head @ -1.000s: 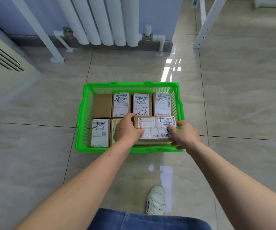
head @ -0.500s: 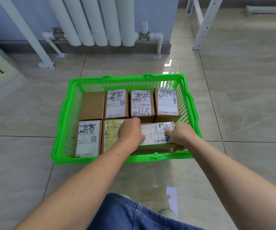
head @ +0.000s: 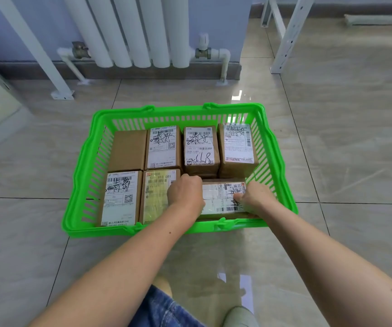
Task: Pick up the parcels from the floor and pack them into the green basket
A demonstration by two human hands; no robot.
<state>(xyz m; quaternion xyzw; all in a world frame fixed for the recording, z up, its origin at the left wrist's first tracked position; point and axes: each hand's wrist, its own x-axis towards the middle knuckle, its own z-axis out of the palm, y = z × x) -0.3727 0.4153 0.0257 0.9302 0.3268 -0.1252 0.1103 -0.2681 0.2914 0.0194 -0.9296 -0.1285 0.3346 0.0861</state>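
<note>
**Setting the last parcel into the basket's near right corner**

Lying flat in the near right corner of the green basket (head: 81,180), a cardboard parcel (head: 221,199) sits crosswise, its glossy white shipping label facing up. The left hand (head: 185,194) covers the parcel's left end, fingers curled down over it. The right hand (head: 254,199) clasps the right end against the basket's right wall, fingers (head: 238,197) bent over the label. Both hands grip the box.

Six more brown cardboard boxes fill the rest of the basket. Four stand side by side along the far wall; the leftmost is plain, the others carry white labels with barcodes and black handwriting. Two labelled boxes lie along the near wall on the left. The basket is bright plastic with slotted walls and a thick rim, and rests on shiny beige floor tiles (head: 343,149).
</note>
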